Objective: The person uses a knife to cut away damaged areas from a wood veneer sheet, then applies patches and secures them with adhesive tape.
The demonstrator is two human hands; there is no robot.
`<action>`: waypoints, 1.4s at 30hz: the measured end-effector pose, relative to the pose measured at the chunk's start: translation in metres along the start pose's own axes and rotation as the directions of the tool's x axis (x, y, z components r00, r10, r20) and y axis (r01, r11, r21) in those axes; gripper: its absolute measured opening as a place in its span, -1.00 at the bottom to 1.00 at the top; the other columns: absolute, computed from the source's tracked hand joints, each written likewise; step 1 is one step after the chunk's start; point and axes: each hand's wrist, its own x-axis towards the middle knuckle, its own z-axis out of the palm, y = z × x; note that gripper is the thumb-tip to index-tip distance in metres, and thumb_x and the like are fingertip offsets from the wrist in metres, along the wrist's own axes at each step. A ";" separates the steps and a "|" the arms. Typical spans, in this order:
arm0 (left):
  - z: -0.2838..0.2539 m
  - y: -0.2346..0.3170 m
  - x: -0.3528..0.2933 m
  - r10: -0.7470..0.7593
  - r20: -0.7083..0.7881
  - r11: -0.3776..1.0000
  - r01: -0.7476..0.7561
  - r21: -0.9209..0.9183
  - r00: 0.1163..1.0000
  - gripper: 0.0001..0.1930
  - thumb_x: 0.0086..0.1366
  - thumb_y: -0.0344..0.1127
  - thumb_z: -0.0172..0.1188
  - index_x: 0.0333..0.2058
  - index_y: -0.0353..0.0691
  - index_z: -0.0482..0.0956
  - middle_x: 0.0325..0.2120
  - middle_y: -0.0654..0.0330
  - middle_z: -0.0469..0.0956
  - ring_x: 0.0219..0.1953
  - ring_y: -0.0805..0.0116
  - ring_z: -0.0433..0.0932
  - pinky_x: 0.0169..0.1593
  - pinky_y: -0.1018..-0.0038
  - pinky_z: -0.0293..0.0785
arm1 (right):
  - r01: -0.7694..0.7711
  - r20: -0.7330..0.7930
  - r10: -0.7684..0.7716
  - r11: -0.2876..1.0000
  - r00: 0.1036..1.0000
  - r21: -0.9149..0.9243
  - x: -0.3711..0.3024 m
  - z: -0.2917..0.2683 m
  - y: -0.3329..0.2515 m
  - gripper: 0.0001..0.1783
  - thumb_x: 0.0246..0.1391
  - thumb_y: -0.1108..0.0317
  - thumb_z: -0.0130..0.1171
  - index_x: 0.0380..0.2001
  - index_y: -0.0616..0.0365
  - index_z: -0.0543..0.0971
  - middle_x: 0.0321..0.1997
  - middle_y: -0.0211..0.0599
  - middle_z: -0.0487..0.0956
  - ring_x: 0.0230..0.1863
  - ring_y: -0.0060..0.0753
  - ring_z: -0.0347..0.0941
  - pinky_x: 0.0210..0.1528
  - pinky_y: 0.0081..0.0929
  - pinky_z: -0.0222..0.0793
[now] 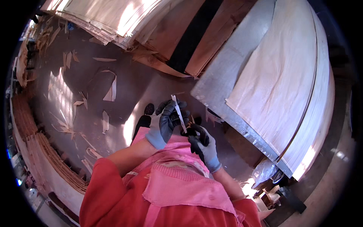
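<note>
Both my hands are in grey gloves with black palms and fingers, held in front of my body. My left hand (169, 119) is closed round a thin white strip (179, 113) with small dark marks along it. The strip stands at a slant, its upper end above the fingers. At its lower end my right hand (203, 143) is closed, with bent fingers close to the strip. What these fingers hold is hidden. Below the hands are my pink checked apron (185, 185) and red sleeves.
To the right, large pale wood veneer sheets (272, 72) lie on a metal-edged table (227, 72). More stacked veneer (102, 17) stands at the far side, with a black band (194, 34) beside it. Brown stacks (49, 162) line the left. Veneer scraps (110, 89) litter the floor.
</note>
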 end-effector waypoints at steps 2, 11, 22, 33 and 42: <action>-0.023 0.030 -0.009 0.035 0.023 0.999 -0.036 0.030 0.999 -0.75 0.33 -0.38 0.12 -0.02 -0.22 0.48 -0.20 0.00 0.61 -0.24 0.15 0.64 -0.16 0.20 0.63 | 0.036 -0.050 -0.037 0.999 0.998 -0.011 0.010 0.035 0.000 -0.66 0.21 0.49 0.10 0.05 0.31 0.47 -0.34 -0.36 0.58 -0.40 -0.64 0.41 -0.40 -0.65 0.34; -0.129 0.221 -0.070 -0.132 0.227 0.740 -0.057 0.670 0.965 -0.34 0.27 -0.48 0.12 0.33 -0.17 0.13 -0.42 0.11 0.59 -0.44 0.39 0.57 -0.28 0.48 0.55 | 0.309 -0.254 -0.385 0.905 0.888 -0.291 0.052 0.063 -0.073 -0.56 0.15 0.70 -0.10 0.10 0.25 0.45 -0.20 -0.24 0.59 -0.25 -0.60 0.49 -0.17 -0.59 0.41; -0.209 0.268 -0.072 -0.723 -0.190 -0.404 -0.184 0.896 0.665 -0.33 0.25 0.05 0.13 0.24 -0.09 0.15 -0.57 0.13 0.51 -0.68 0.33 0.47 -0.61 0.38 0.38 | 0.207 -0.273 -0.858 0.391 0.435 -0.897 0.067 -0.007 -0.133 -0.58 0.08 0.60 0.11 0.06 0.18 0.50 -0.13 0.00 0.63 -0.14 -0.12 0.62 -0.09 -0.33 0.50; -0.203 0.265 0.004 -0.921 -0.005 -0.299 -0.697 0.652 0.391 -0.09 0.20 0.10 0.16 0.40 -0.05 -0.10 0.30 -0.13 0.18 0.23 -0.03 0.35 0.23 0.30 0.25 | 0.324 -0.617 -0.474 0.881 0.629 -0.346 0.000 -0.006 -0.082 -0.67 0.20 0.45 0.11 0.04 0.15 0.54 -0.35 -0.38 0.63 -0.41 -0.62 0.52 -0.37 -0.61 0.40; -0.216 0.340 0.070 -0.484 0.086 0.251 0.044 0.967 0.871 -0.43 0.27 -0.39 0.19 0.24 -0.29 0.27 0.04 0.19 0.47 0.09 0.31 0.45 0.15 0.45 0.38 | 0.124 -0.546 -0.447 0.840 0.709 -0.528 0.008 -0.012 -0.089 -0.64 0.06 0.50 0.22 -0.02 0.20 0.58 -0.15 -0.17 0.67 -0.13 -0.44 0.60 -0.06 -0.49 0.47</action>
